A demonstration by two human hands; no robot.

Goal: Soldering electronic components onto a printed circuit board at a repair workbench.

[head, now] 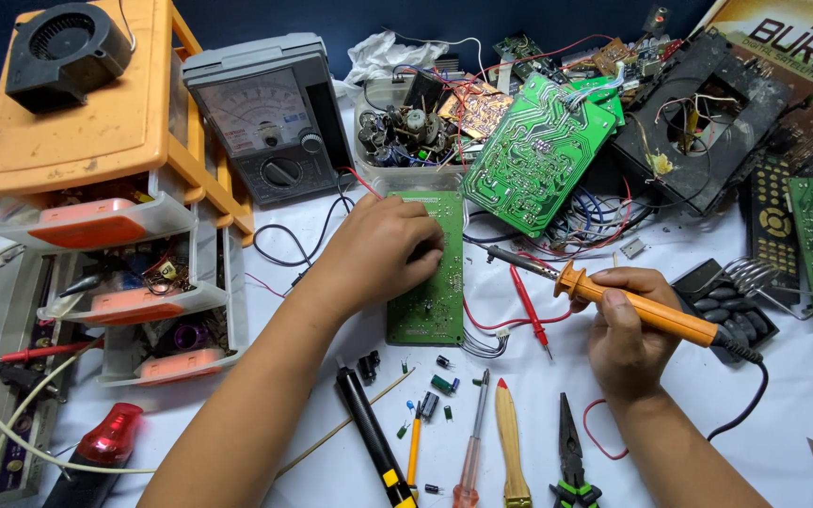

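Left hand hides, seemingly presses, circuit board.

Two hands, one soldering iron, one multimeter.

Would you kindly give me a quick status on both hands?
Left hand pressing green circuit board flat. Right hand gripping orange soldering iron, tip off the board. Red probe lies between.

A narrow green rectangular circuit board lies flat on the white surface near its middle, long side running away from the person. An orange-handled soldering iron with a black cord slants above the surface, metal tip toward the board's right edge.
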